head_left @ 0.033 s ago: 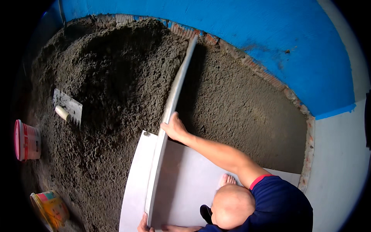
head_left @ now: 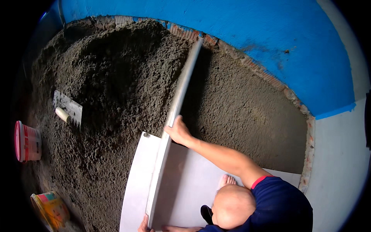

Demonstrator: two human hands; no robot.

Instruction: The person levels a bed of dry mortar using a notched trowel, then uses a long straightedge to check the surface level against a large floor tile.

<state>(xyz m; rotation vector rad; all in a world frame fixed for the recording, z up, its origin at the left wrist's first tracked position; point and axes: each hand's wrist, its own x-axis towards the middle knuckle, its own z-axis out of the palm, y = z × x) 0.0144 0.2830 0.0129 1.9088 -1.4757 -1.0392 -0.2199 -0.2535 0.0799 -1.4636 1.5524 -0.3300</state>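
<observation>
A long pale metal straightedge (head_left: 184, 83) slants from the broken wall edge at the far side down to the near edge of the view. Its far part lies between rough heaped mortar (head_left: 116, 77) and a flatter, grainy mortar bed (head_left: 243, 104). My right hand (head_left: 179, 132) is closed around its middle, thumb on the left side. Low in the view, my left hand (head_left: 143, 224) grips its near end, partly cut off by the frame. Beneath the straightedge's near half lies a large pale slab (head_left: 193, 162), where my bare foot (head_left: 228, 180) rests.
On the mortar at left lies a flat steel trowel (head_left: 73, 108) with a cream handle. A white-and-red bucket (head_left: 31, 142) and a yellow bucket (head_left: 52, 210) lie at the left edge. A blue wall (head_left: 270, 31) with a broken brick strip (head_left: 266, 75) curves around the far side.
The straightedge has shifted slightly to the right, its far end most clearly. My right hand has moved a little right and nearer with it; my left hand has barely moved.
</observation>
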